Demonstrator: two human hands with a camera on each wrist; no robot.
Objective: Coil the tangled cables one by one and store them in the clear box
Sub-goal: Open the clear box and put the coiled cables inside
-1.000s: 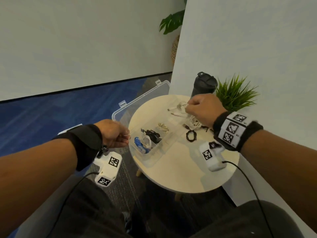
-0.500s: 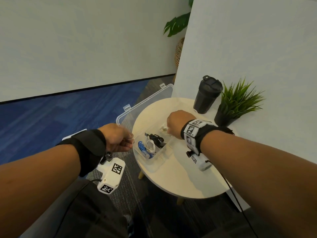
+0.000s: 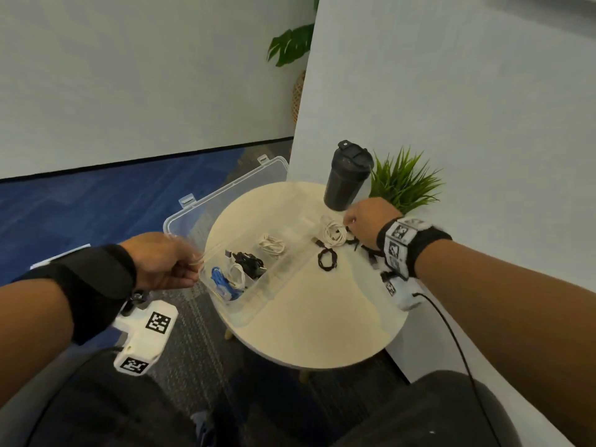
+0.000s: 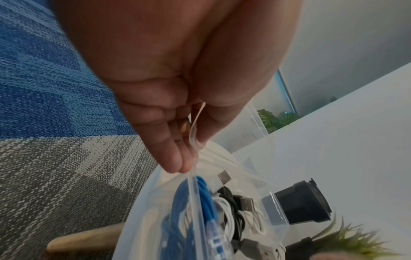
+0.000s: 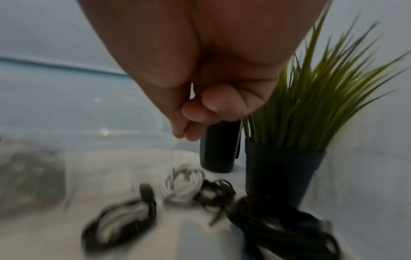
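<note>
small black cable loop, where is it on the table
In the head view the small black cable loop lies on the table, right of the clear box, just before the white coil.

White walls (image 3: 129,75), blue carpet (image 3: 80,214) (grey patches), round table (image 3: 322,333)

The round table (image 3: 309,330) is pale cream. The clear box (image 3: 245,314) on it holds a blue cable (image 3: 219,279), black cable (image 3: 248,262) and white coils (image 3: 272,246). Near the table's far edge lie a white cable (image 3: 335,235) and a black cable ring (image 3: 327,259), beside a black tumbler (image 3: 346,180) and a green plant (image 3: 403,182). The carpet (image 3: 80,208) is blue and grey. Black-and-white square-patterned markers cover the wristband (image 3: 400,243).
</note>
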